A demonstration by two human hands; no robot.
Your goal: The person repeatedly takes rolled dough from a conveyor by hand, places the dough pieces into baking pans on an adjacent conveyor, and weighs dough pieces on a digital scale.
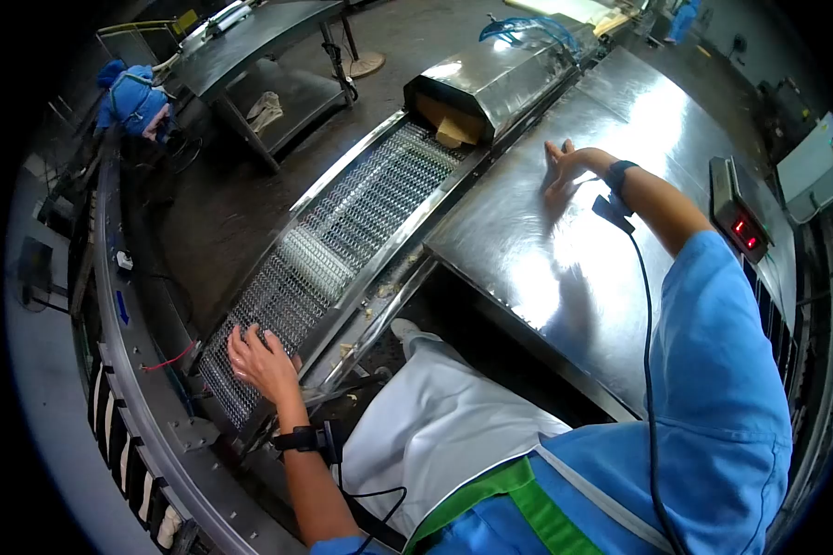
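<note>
My left hand (264,363) is at the near end of a metal mesh conveyor belt (370,203), fingers apart and holding nothing; whether it touches the links I cannot tell. My right hand (567,166) is at the left side of a shiny steel table (518,227). Its fingers are partly spread, with nothing visible in them, and the palm side is hidden. At the far end of the belt, a tan block (453,132) sits in the mouth of a steel hood (495,79).
A scale with a red display (743,231) stands on the table's right side. Along the left runs a curved metal rail (125,370). A steel cart (259,65) is behind the belt. A person in blue (131,100) bends at the far left; another person (683,20) is at the back.
</note>
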